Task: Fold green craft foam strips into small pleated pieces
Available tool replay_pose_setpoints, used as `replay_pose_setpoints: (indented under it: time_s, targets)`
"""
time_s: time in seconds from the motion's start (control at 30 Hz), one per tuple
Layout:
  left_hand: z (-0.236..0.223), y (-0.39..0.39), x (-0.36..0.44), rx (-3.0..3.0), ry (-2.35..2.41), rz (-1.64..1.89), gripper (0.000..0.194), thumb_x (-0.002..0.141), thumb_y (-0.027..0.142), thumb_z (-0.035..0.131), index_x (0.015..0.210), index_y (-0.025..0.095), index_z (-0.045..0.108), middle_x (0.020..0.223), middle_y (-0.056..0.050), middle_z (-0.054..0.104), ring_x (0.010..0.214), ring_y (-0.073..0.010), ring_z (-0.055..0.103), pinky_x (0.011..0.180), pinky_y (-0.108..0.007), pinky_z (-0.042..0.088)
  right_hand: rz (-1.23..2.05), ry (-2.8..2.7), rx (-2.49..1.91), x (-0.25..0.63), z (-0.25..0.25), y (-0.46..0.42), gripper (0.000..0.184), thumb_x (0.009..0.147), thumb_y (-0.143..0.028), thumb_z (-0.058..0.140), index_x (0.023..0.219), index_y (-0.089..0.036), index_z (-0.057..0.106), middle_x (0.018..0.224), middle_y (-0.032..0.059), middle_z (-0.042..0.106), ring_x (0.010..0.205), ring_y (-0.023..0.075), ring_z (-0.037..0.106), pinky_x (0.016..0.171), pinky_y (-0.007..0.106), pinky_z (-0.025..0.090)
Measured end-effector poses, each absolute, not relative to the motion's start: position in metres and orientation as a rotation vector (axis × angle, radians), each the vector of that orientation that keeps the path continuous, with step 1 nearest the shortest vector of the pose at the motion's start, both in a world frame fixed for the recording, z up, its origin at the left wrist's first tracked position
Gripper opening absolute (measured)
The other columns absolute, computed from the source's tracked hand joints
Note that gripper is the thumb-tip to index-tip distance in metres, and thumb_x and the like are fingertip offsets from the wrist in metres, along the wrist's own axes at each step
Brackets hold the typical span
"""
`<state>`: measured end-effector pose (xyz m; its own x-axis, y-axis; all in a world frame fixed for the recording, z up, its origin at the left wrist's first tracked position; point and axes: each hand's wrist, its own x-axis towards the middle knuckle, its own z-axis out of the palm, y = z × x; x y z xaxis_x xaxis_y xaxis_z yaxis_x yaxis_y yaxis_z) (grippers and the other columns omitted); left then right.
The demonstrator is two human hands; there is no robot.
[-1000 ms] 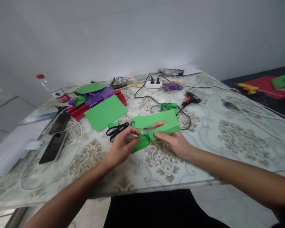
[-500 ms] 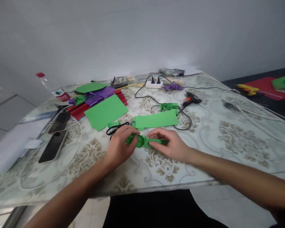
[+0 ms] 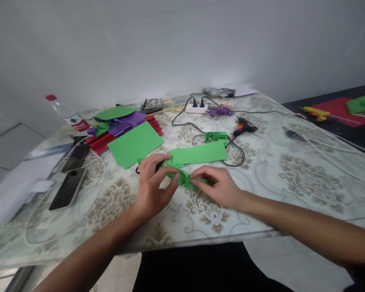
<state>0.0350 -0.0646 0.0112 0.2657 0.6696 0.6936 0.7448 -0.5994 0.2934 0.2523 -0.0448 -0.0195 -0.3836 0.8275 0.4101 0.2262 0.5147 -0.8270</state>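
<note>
A narrow green paper strip [image 3: 185,177], bent and curled near its middle, is between my hands just above the table. Its right part is pinched between the thumb and fingers of my right hand [image 3: 220,185]. The thumb and a finger of my left hand [image 3: 152,186] come together at the curled left part, while the index finger is raised and stretched forward. Behind the strip lies a wider green paper rectangle [image 3: 200,154]. Black-handled scissors [image 3: 137,169] are mostly hidden behind my left hand.
A glue gun [image 3: 245,126] with its cord lies beyond, near fringed green paper [image 3: 216,137] and a power strip [image 3: 196,108]. Green sheets [image 3: 136,144], a bottle [image 3: 68,115], a phone [image 3: 68,189] and a white cable [image 3: 101,178] are on the left. A yellow glue gun [image 3: 316,113] lies far right.
My left hand has loosened from a closed grip, with the index finger lifting forward. The strip's left part now bends upward and away; my right hand has stayed almost still.
</note>
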Motion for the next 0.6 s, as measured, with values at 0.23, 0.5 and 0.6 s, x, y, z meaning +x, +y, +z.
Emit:
replay_pose_setpoints:
  time_s: [0.23, 0.5, 0.6]
  targets:
    - [0.002, -0.064, 0.037, -2.578, -1.365, -1.172, 0.007, 0.089, 0.023, 0.066, 0.089, 0.024, 0.073, 0.089, -0.004, 0.071, 0.089, -0.0215, 0.062, 0.088, -0.041, 0.041, 0.861, -1.878, -0.858, 0.251, -0.016, -0.046, 0.004, 0.089, -0.024, 0.067, 0.09, -0.022, 0.071, 0.085, 0.0032, 0.074, 0.073, 0.0173, 0.067, 0.066, 0.029, 0.051]
    - [-0.003, -0.063, 0.038, -2.688, -1.255, -1.138, 0.009, 0.094, 0.022, 0.061, 0.091, 0.021, 0.07, 0.084, -0.002, 0.073, 0.079, -0.0181, 0.063, 0.08, -0.036, 0.043, 0.887, -1.882, -0.824, 0.251, -0.018, -0.046, 0.004, 0.089, -0.02, 0.067, 0.09, -0.021, 0.071, 0.086, 0.0029, 0.074, 0.077, 0.0166, 0.068, 0.07, 0.028, 0.052]
    - [-0.005, -0.063, 0.038, -2.678, -1.234, -1.137, 0.009, 0.094, 0.021, 0.061, 0.091, 0.02, 0.069, 0.084, -0.003, 0.073, 0.079, -0.018, 0.062, 0.08, -0.035, 0.042, 0.922, -1.874, -0.822, 0.252, -0.017, -0.046, 0.005, 0.088, -0.019, 0.066, 0.089, -0.021, 0.071, 0.087, 0.0033, 0.074, 0.077, 0.0169, 0.069, 0.07, 0.029, 0.053]
